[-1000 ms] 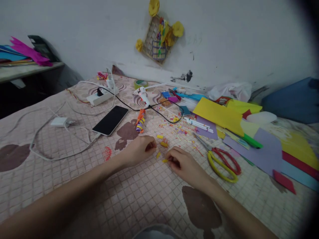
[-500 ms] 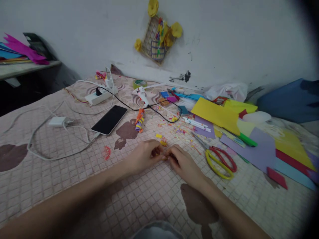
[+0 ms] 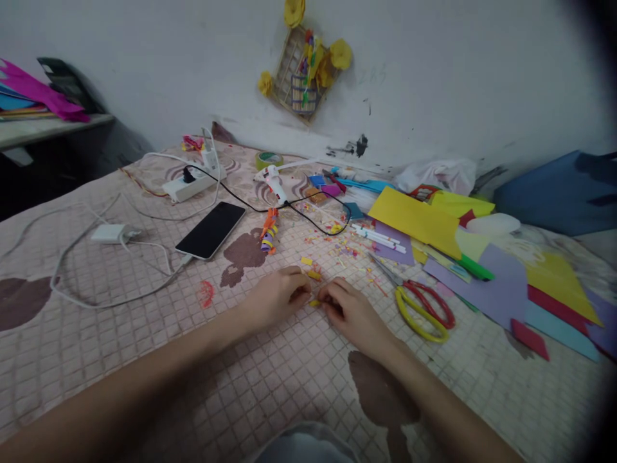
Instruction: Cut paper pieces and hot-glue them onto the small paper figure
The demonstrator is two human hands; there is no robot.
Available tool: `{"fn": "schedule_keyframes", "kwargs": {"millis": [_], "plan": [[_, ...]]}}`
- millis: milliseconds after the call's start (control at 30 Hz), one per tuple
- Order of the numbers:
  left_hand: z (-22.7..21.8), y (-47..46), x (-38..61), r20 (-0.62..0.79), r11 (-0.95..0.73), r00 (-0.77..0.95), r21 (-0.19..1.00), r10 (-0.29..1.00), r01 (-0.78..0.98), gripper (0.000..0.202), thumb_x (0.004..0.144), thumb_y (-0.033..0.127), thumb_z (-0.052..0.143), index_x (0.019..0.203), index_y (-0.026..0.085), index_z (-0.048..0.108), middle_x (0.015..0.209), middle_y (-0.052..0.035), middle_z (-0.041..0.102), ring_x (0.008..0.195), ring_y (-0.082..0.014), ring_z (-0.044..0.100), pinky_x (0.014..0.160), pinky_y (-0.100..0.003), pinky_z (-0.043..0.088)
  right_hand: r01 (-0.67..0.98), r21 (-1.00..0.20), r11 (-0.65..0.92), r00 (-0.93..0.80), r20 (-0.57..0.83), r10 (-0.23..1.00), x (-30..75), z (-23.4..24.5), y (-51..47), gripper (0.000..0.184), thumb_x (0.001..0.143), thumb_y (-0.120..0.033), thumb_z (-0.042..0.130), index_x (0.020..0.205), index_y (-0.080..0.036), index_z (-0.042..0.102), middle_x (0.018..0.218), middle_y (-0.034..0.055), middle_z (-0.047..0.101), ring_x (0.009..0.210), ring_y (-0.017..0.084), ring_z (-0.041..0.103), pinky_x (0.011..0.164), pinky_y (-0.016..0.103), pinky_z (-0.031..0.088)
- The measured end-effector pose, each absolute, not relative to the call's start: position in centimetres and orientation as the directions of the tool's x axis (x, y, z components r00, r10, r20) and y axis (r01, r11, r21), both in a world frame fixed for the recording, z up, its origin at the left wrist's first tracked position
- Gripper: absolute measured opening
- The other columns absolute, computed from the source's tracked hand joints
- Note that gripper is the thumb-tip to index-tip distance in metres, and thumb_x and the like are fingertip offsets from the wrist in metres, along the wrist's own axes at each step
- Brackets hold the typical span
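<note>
My left hand (image 3: 278,297) rests low over the checked cloth, fingers curled and pinched together; whatever they hold, if anything, is hidden. A short gap to its right, my right hand (image 3: 355,316) is closed, with a small yellow paper piece (image 3: 315,303) showing at its thumb and fingertips. Just beyond the hands lie a yellow paper roll (image 3: 314,275) and a smaller yellow bit (image 3: 306,261). Farther back is a striped purple, yellow and orange paper figure (image 3: 268,235). Scissors (image 3: 423,312) with red and yellow handles lie right of my right hand.
A phone (image 3: 211,230) on a cable and a power strip (image 3: 193,183) are at left. Behind the hands stands a white glue gun (image 3: 276,185) with a black cord, amid paper scraps. Coloured sheets (image 3: 417,222) and white sticks (image 3: 378,238) cover the right side.
My fingertips, close together before, have drawn apart slightly. The yellow piece now shows between them, at my right hand's fingertips. The view has shifted a little.
</note>
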State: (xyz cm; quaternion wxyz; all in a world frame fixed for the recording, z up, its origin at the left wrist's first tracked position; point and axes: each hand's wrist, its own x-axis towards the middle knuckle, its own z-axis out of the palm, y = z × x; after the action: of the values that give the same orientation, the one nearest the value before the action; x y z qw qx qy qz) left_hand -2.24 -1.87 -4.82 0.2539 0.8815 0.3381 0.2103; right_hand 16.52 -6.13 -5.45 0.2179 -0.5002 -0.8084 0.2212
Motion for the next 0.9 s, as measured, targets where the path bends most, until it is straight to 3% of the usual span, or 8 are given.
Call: {"fn": "schedule_keyframes", "kwargs": {"millis": [267,433,633,767,900], "plan": [[-4.5,-1.9,-2.0,0.219,-0.641,0.700,0.641,0.680,0.422,0.010,0.082,0.016,0.051,0.081,0.015,0.062,0.081,-0.0031,0.061,0.075,-0.0129,0.055,0.066,-0.023,0.041,0.717,-0.575,0.394,-0.379,0.152,0.913,16.5,-6.1,-6.0,0.014,0.081,-0.007,0.045,0.082,-0.020,0.048,0.088,0.0035,0.053,0.081,0.017,0.053,0.073,0.030,0.044],[-4.1,-2.0,-2.1,0.200,-0.578,0.663,0.700,0.722,0.418,0.014,0.081,0.014,0.050,0.081,0.016,0.064,0.077,-0.0017,0.062,0.068,-0.0108,0.054,0.061,-0.022,0.040,0.679,-0.608,0.410,-0.368,0.202,0.908,16.3,-5.8,-6.3,0.018,0.081,-0.004,0.044,0.087,-0.021,0.048,0.089,0.0035,0.053,0.082,0.016,0.053,0.072,0.028,0.043],[-4.7,-1.9,-2.0,0.068,-0.323,0.558,0.870,0.827,0.373,0.021,0.083,0.029,0.051,0.081,0.014,0.065,0.070,-0.0014,0.063,0.061,-0.0107,0.053,0.055,-0.022,0.038,0.665,-0.626,0.407,-0.308,0.266,0.913,15.9,-5.6,-6.5,0.016,0.080,-0.005,0.045,0.085,-0.020,0.048,0.084,0.0024,0.052,0.077,0.015,0.051,0.068,0.026,0.041],[-5.1,-1.7,-1.8,-0.019,-0.112,0.565,0.974,0.825,0.195,0.020,0.077,0.030,0.060,0.081,0.011,0.062,0.074,-0.0035,0.064,0.064,-0.0109,0.055,0.059,-0.023,0.042,0.673,-0.616,0.409,-0.286,0.293,0.912,15.6,-5.3,-6.8,0.014,0.081,-0.007,0.044,0.084,-0.020,0.049,0.084,0.0025,0.051,0.075,0.015,0.051,0.066,0.026,0.040],[-5.0,-1.7,-1.7,-0.014,0.027,0.645,1.000,0.764,-0.010,0.019,0.072,0.025,0.066,0.081,0.010,0.061,0.079,-0.0053,0.064,0.070,-0.0114,0.057,0.066,-0.025,0.044,0.631,-0.698,0.338,-0.226,0.251,0.941,15.5,-5.1,-6.9,0.012,0.080,-0.009,0.046,0.082,-0.020,0.050,0.080,0.0013,0.053,0.071,0.014,0.050,0.064,0.026,0.040]]}}
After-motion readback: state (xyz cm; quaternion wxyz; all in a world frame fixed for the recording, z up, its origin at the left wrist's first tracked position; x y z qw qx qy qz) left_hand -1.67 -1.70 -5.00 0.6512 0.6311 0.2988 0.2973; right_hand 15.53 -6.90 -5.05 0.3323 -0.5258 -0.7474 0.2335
